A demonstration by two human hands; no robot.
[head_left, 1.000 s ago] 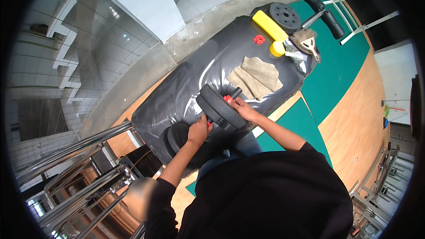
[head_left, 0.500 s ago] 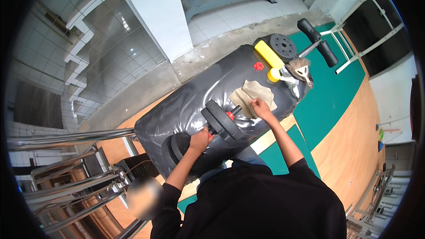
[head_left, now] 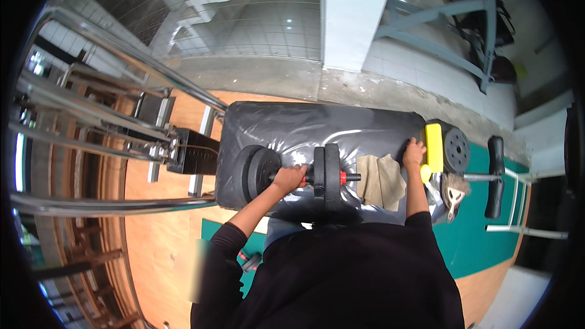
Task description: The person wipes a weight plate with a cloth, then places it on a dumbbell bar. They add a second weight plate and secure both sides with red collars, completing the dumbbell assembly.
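A dumbbell with black plates [head_left: 332,176] lies across the plastic-wrapped black padded bench [head_left: 365,119]. My left hand [head_left: 290,178] is closed round its bar between the two sets of plates. A red star collar [head_left: 343,177] sits on the threaded end at the right. Beside that end lies a crumpled beige cloth [head_left: 381,183], apart from both hands. My right hand [head_left: 414,152] is at the bench's right part with fingers curled, just left of a yellow bottle [head_left: 433,143]. Whatever is under its fingertips is hidden.
Past the bottle are a loose black weight plate [head_left: 456,149], a brush [head_left: 454,196] and a padded roller [head_left: 495,176]. Chrome machine rails [head_left: 152,204] stand at the left. Another small dumbbell [head_left: 250,262] lies on the green floor mat below.
My right hand has left the cloth and moved right to beside the yellow bottle, where a loose red collar lay. My left hand stays on the dumbbell bar. The whole view has turned.
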